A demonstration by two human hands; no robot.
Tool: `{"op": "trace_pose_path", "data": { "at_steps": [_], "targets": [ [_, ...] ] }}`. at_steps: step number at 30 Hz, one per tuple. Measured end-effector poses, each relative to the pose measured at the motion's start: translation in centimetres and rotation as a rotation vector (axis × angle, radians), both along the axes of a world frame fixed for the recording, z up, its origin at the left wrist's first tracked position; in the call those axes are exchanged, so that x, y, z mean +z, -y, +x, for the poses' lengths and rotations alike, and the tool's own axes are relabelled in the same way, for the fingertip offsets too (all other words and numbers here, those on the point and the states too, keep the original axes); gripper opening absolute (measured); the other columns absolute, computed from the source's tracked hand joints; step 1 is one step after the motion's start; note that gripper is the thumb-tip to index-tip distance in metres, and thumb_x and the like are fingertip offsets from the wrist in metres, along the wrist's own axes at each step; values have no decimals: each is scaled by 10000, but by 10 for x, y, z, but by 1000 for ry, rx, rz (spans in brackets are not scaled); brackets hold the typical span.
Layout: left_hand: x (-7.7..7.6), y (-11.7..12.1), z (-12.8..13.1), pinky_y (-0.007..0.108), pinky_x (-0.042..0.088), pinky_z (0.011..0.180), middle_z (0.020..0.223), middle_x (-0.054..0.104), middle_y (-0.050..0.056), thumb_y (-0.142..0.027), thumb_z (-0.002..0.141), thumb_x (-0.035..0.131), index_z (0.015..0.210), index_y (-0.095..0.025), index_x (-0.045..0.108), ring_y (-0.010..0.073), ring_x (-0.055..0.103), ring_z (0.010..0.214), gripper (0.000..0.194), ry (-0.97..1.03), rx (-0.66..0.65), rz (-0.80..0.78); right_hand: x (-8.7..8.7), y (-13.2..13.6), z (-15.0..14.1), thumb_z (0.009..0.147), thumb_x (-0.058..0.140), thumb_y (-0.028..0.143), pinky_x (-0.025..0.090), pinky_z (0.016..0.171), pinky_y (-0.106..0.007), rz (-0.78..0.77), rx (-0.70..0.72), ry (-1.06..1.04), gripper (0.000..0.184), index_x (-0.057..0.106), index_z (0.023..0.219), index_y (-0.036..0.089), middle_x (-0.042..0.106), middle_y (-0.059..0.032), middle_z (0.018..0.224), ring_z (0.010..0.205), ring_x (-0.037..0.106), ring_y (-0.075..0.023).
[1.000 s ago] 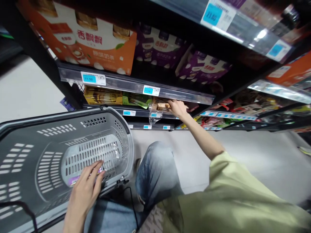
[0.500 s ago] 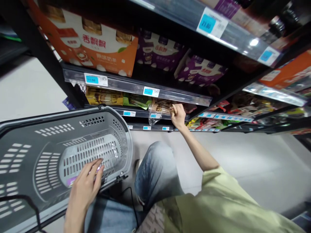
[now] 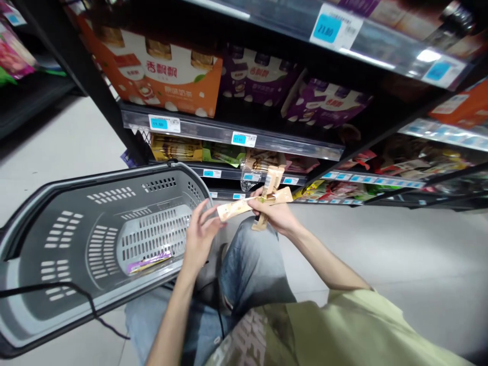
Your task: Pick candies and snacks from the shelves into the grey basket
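Note:
Two long beige stick packets cross each other in my right hand (image 3: pixel 276 213), which is closed on them in front of the low shelf. One packet (image 3: pixel 236 207) points left; the other (image 3: pixel 273 178) stands nearly upright across it. My left hand (image 3: pixel 200 231) is at the left end of the first packet, fingers apart, over the right rim of the basket; whether it touches the packet is hard to tell. The grey shopping basket (image 3: pixel 104 198) stands at my left, a purple and yellow stick packet (image 3: pixel 148 262) lying on its slotted floor.
Shelves rise ahead, with an orange carton (image 3: pixel 160 76) and purple cartons (image 3: pixel 324 101) on the middle level. Below lie a yellow box (image 3: pixel 177 148) and a green box (image 3: pixel 223 154) of packets. My bent knee (image 3: pixel 253 254) is under the hands. A black cord (image 3: pixel 86 297) crosses the basket.
My right hand has come back from the low shelf with two beige stick packets. My left hand has moved right, out of the basket, uncovering the purple packet inside.

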State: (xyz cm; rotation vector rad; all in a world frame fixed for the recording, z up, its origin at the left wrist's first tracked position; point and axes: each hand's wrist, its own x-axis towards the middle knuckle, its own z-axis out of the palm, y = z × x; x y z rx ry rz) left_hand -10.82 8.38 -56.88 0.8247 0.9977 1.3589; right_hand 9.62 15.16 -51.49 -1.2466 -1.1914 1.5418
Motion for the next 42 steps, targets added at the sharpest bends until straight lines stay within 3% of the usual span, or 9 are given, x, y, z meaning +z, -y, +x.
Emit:
{"op": "trace_pose_path", "data": {
  "at_steps": [5,8,13,18,22,25,29,36,42],
  "targets": [
    [5,-29,29,269,560,782,849,746,46,-356,770,792,1130,-190,600,180,719,831,441,125,34,-114,9,3,0,713,830,443,434,543,-209,-21,82,42,365,622,870,187,584,22,711,599,524,-95],
    [3,-32,19,252,555,771,869,761,62,-317,736,820,1074,-176,603,176,725,832,426,59,64,-96,10,6,9,736,797,512,430,495,-209,-76,10,10,392,636,875,183,618,0,701,571,552,-107],
    [13,-32,-1,270,577,717,879,767,94,-312,707,839,982,-157,623,208,739,812,382,-51,5,-87,1,12,24,686,860,417,373,411,-209,4,-99,137,343,677,790,146,644,-23,598,449,503,-97],
    [21,-38,-11,310,592,800,974,759,109,-262,655,881,1013,-157,606,222,735,903,463,96,54,-47,1,18,22,669,876,382,416,420,-212,38,-223,76,321,682,785,154,658,-24,590,449,523,-100],
    [23,-34,3,354,557,945,1167,710,126,-284,699,860,1102,-169,602,230,698,1062,492,288,69,-108,5,27,7,644,894,360,470,468,-193,-42,-346,-78,345,631,784,186,673,-4,691,548,606,-108],
    [27,-31,25,365,563,928,1086,732,131,-352,717,843,1068,-134,620,244,705,1036,469,346,-3,-188,3,34,-3,659,883,395,468,460,-192,-176,-211,-94,369,618,810,186,680,-21,724,578,623,-123],
    [32,-33,35,315,586,774,974,745,114,-399,734,815,1059,-127,593,233,730,919,478,354,84,-208,1,33,2,807,684,612,505,486,-249,-302,-57,-85,449,639,931,183,683,-46,761,558,609,-144],
    [17,-28,18,252,550,543,773,711,12,-454,783,743,1128,-190,494,160,687,590,501,293,13,-300,9,18,34,876,563,650,524,728,-285,220,-259,302,456,700,941,219,669,-47,959,879,630,-193],
    [11,-18,35,331,603,583,840,718,46,-516,826,678,1122,-204,492,216,721,698,469,317,-153,-311,14,21,21,831,675,582,502,668,-288,142,-162,216,393,727,992,227,697,-35,919,789,622,-189]
  ]
}}
